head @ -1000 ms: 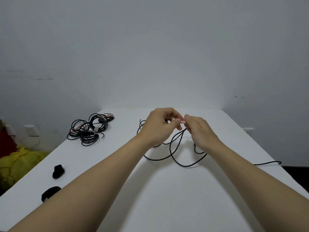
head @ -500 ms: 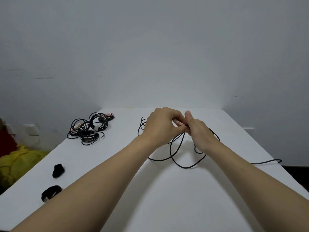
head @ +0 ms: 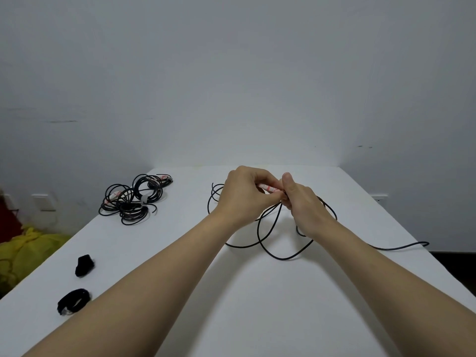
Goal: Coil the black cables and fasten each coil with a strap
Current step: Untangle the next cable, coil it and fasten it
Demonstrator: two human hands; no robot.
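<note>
Your left hand and right hand meet just above the table, mid-width. Left fingers curl round one end of a white, red-marked strap; right thumb and fingers pinch the other end. Cable loops drop from that pinch onto the table. Tied coils lie far left. Two black bands sit near the left edge.
</note>
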